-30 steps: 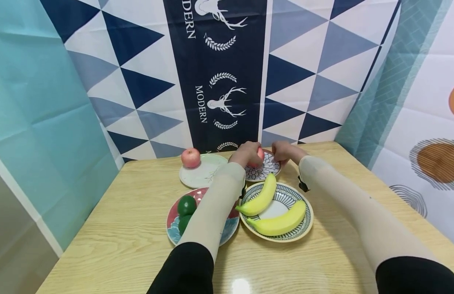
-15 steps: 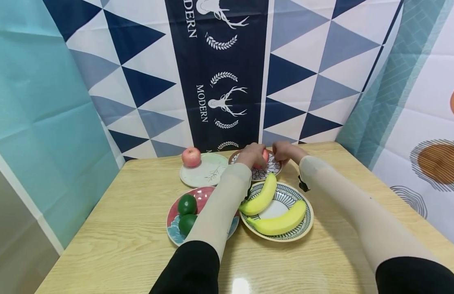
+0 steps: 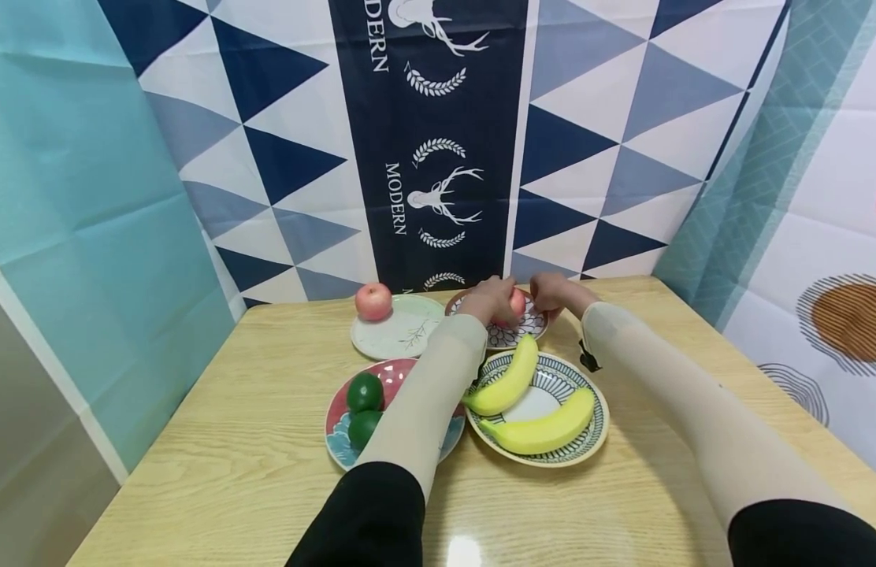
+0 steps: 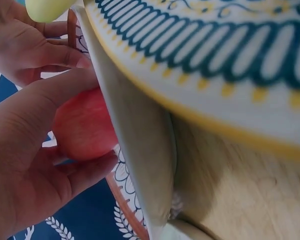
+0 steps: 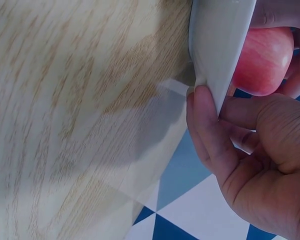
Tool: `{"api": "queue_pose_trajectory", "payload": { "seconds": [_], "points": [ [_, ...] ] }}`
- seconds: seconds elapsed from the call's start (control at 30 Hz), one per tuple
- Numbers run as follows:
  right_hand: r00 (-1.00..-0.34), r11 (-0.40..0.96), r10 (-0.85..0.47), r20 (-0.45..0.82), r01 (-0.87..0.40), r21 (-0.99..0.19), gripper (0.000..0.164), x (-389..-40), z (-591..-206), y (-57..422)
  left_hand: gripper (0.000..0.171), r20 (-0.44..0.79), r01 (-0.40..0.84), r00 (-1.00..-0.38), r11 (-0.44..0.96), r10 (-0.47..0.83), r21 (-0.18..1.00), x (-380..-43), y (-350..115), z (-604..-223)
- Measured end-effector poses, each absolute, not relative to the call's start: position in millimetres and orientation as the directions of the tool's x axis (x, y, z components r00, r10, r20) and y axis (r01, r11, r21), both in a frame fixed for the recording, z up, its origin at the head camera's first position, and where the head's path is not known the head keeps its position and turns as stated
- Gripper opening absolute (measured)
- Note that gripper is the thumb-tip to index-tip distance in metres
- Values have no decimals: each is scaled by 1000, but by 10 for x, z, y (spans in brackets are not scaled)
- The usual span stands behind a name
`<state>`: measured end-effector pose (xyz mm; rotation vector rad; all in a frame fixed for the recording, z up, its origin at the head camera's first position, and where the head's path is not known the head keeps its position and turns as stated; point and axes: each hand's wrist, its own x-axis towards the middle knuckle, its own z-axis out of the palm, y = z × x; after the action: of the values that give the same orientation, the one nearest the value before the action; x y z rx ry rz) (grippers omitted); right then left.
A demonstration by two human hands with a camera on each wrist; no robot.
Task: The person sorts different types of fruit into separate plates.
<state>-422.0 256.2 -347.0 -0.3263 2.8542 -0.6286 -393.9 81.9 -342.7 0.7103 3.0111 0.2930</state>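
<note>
At the back of the table, my left hand [image 3: 489,301] grips a red apple [image 3: 517,302] over the brown-rimmed plate with a petal pattern [image 3: 505,339]. In the left wrist view, its thumb and fingers curl round the apple [image 4: 87,125]. My right hand [image 3: 551,293] pinches the right edge of that plate. The right wrist view shows the right hand [image 5: 270,155] with finger and thumb on either side of the plate's rim [image 5: 222,50], the apple [image 5: 265,60] just beyond.
A pale green plate [image 3: 381,340] with another apple [image 3: 373,302] stands back left. In front are a red-and-blue plate [image 3: 395,370] with two green fruits [image 3: 365,392] and a yellow-rimmed plate [image 3: 533,461] with two bananas [image 3: 540,425]. A patterned cloth [image 3: 438,260] hangs behind the table.
The left hand has shifted slightly right with the apple over the brown-rimmed plate, baring more of the green fruits. The right hand keeps its hold on the rim. The head view has turned slightly.
</note>
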Motion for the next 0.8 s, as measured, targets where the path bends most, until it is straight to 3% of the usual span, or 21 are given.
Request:
{"api": "queue_pose_trajectory", "payload": {
  "seconds": [0.23, 0.47, 0.57, 0.8],
  "points": [
    [-953, 892, -261, -153, -178, -415, 26, -4261, -3497, 2578, 80, -7, 427, -899, 879, 438, 210, -3959, 730, -3396],
    [-954, 929, -288, -88, -256, -267, 25, -4273, -3505, 2610, 94, -62, 398, -910, 906, 410, 147, -4040, 548, -3334],
    [-956, 925, -277, -100, -237, -298, 25, -4265, -3497, 2606, 96, -53, 396, -912, 905, 408, 153, -4016, 421, -3278],
    [-957, 918, -268, -113, -218, -330, 27, -4245, -3493, 2578, 83, -11, 408, -911, 906, 411, 113, -3941, 133, -3139]
  ]
}}
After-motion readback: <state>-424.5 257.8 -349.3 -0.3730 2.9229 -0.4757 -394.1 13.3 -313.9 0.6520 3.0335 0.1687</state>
